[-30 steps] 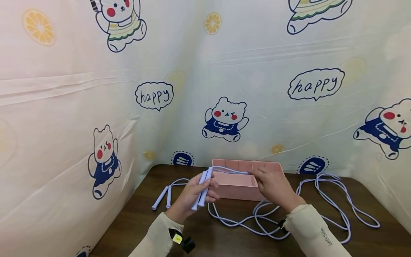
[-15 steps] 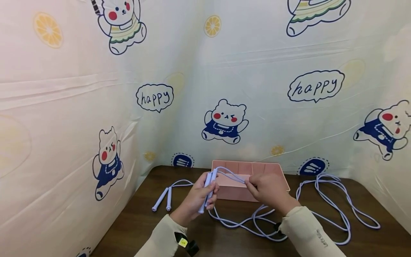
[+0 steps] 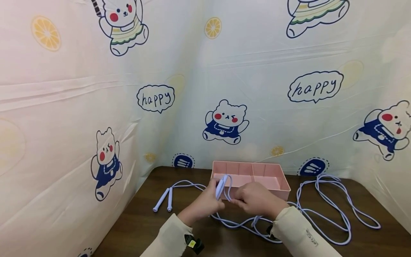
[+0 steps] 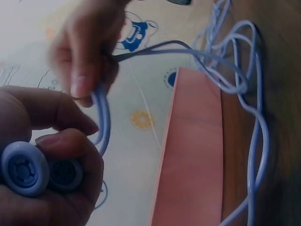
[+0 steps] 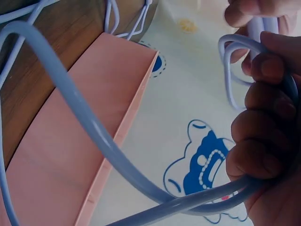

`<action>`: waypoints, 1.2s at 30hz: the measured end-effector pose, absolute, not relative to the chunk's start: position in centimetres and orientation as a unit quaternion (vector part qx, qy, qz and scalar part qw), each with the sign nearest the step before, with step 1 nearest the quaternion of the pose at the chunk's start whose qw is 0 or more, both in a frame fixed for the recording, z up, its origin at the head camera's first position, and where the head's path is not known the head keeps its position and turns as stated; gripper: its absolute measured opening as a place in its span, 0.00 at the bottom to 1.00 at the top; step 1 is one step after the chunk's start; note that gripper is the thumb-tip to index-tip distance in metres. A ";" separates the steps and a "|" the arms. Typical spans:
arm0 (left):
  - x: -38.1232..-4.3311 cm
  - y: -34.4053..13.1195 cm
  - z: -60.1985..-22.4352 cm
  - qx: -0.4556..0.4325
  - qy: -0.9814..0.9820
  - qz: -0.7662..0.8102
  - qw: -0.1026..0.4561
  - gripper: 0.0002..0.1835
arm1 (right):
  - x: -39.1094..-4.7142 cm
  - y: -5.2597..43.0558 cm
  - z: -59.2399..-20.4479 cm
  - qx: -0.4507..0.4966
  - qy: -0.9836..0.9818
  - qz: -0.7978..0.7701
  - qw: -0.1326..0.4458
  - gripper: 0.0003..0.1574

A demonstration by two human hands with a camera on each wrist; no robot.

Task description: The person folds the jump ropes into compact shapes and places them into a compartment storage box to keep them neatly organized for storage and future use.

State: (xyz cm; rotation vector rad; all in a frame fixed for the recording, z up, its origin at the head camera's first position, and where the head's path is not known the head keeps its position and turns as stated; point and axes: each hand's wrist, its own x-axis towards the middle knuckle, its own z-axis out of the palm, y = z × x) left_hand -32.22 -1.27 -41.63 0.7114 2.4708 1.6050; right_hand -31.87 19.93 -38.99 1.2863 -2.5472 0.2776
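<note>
In the head view my left hand (image 3: pixel 205 204) grips two pale lavender jump rope handles (image 3: pixel 220 187) side by side. Their round end caps (image 4: pixel 24 168) show in the left wrist view, with the thumb curled over them. My right hand (image 3: pixel 258 199) is close to the left one and holds the doubled cord (image 5: pixel 96 129) in curled fingers. A short loop of cord (image 3: pixel 229 186) arches between the two hands. From the right fist the cord trails down toward tangled loops (image 4: pixel 261 136) on the table. Both hands overlap the front of the pink box in the head view.
Behind the hands stands a pink divided box (image 3: pixel 283 195) on the dark wooden table (image 3: pixel 138 225). Two more jump rope handles (image 3: pixel 162 200) lie at the left, their cord running right. Loose cord (image 3: pixel 345 214) spreads over the right side. A patterned curtain (image 3: pixel 179 132) surrounds the table.
The left hand has moved right and turned, tilting the handles. The right hand has come down and left, bringing the cord nearer the handles. The span between them now bends into a tight loop.
</note>
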 end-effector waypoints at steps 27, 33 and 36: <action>-30.9 -1.2 -41.5 0.313 0.863 0.395 -0.024 0.09 | -31.4 17.9 -37.4 0.409 -0.870 0.167 0.218 0.15; -31.2 -1.8 -41.4 0.345 0.828 0.442 0.029 0.16 | -31.7 19.4 -37.2 0.398 -0.869 0.231 0.182 0.21; -31.4 -2.2 -41.1 0.358 0.796 0.482 0.074 0.14 | -31.8 19.9 -37.5 0.399 -0.869 0.251 0.150 0.28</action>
